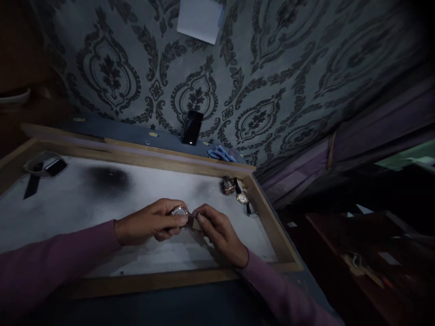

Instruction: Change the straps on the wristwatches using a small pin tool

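Note:
A wristwatch (180,211) with a round, pale face and a shiny case is gripped between the thumb and fingers of my left hand (152,221), above the white bottom of a shallow wooden tray. Close against its right side is my right hand (217,228), thumb and forefinger pinched together on what looks like the watch's short brownish strap (191,220). The fingertips cover much of that spot, so small details there cannot be made out. Both hands are near the tray's front half.
The tray has a raised wooden rim (272,222). Several watches (242,198) lie in its right corner, and a dark-strapped item (45,165) lies at left. Behind stand a phone (192,128) and a blue cloth (222,153), against a patterned wall (152,59). A cluttered reddish table (340,235) is at right.

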Tool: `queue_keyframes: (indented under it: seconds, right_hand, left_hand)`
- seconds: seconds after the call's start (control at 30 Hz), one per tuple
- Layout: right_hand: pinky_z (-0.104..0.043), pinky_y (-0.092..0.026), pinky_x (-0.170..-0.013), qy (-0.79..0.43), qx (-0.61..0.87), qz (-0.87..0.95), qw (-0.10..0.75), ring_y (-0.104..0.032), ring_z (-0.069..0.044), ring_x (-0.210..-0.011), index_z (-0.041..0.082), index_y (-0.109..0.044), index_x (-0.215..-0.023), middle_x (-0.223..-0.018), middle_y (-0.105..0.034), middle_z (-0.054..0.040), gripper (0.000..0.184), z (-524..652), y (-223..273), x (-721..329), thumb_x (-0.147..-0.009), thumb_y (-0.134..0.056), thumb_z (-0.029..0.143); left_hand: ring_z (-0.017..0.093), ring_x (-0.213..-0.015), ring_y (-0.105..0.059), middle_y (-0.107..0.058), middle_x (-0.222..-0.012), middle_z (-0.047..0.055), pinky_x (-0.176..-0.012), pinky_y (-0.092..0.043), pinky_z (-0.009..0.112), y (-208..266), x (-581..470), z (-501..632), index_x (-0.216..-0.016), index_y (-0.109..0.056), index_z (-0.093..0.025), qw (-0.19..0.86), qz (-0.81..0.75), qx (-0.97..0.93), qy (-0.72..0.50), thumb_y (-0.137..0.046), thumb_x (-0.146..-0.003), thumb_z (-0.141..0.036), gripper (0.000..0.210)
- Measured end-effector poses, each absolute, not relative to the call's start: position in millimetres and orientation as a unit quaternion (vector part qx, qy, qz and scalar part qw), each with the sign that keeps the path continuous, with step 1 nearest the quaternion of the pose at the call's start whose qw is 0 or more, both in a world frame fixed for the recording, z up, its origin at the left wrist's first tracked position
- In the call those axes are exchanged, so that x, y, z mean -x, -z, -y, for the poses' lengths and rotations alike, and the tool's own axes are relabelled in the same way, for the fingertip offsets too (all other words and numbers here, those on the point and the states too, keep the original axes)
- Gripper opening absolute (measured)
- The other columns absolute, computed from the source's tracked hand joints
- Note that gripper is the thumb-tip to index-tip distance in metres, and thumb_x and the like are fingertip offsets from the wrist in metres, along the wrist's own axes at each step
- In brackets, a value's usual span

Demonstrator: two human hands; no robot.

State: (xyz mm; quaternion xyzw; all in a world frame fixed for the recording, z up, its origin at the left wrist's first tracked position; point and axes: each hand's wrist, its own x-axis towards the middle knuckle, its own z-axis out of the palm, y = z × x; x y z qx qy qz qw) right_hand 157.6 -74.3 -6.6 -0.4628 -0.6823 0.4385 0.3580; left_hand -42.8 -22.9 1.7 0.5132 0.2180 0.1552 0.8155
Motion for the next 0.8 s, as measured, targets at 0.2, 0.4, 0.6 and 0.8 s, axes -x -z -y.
queue_keyframes:
  seconds: [0.2, 0.4, 0.6, 0.8]
  right_hand:
    - [-0.022, -0.041, -0.054, -0.41, 0.466, 0.7, 0.354, -0.052, -0.011, -0.056, 0.018, -0.058, -0.088, -0.063, -0.056, 0.0012, 0.03, 78.4, 6.4, -156.3, -0.098, -0.044, 0.042]
    - [-0.025, -0.047, -0.069, -0.339, 0.481, 0.706, 0.394, -0.063, -0.016, -0.076, 0.017, -0.067, -0.087, -0.081, -0.067, -0.0056, 0.024, 78.6, 2.1, -156.3, -0.096, -0.051, 0.031]
    - [-0.023, -0.045, -0.058, -0.308, 0.473, 0.704, 0.432, -0.059, -0.013, -0.063, 0.017, -0.07, -0.095, -0.075, -0.066, -0.0031, 0.019, 77.4, -0.9, -153.7, -0.094, -0.055, 0.027]
    - [-0.023, -0.035, -0.053, -0.332, 0.498, 0.687, 0.412, -0.045, -0.01, -0.056, 0.016, -0.065, -0.092, -0.063, -0.049, 0.0025, 0.027, 76.7, 0.0, -143.0, -0.098, -0.046, 0.035]
  left_hand:
    - [0.004, -0.044, -0.019, -0.036, -0.054, -0.009, -0.042, -0.013, 0.02, 1.5, 43.6, 23.1, -0.08, -0.05, -0.017, 0.813, -0.231, -0.505, -0.175, -0.062, -0.085, -0.038, 0.024]
    - [0.004, -0.044, -0.024, -0.037, -0.053, -0.01, -0.041, -0.015, 0.019, -2.8, 42.6, 23.3, -0.074, -0.051, -0.016, 0.803, -0.251, -0.513, -0.17, -0.067, -0.076, -0.031, 0.022]
    - [0.004, -0.042, -0.024, -0.039, -0.05, -0.01, -0.039, -0.015, 0.019, -4.2, 42.9, 25.2, -0.072, -0.051, -0.016, 0.798, -0.257, -0.519, -0.17, -0.066, -0.073, -0.028, 0.019]
    - [0.004, -0.042, -0.023, -0.039, -0.05, -0.011, -0.039, -0.014, 0.02, -5.1, 42.8, 24.1, -0.07, -0.049, -0.017, 0.799, -0.262, -0.513, -0.171, -0.066, -0.071, -0.028, 0.021]
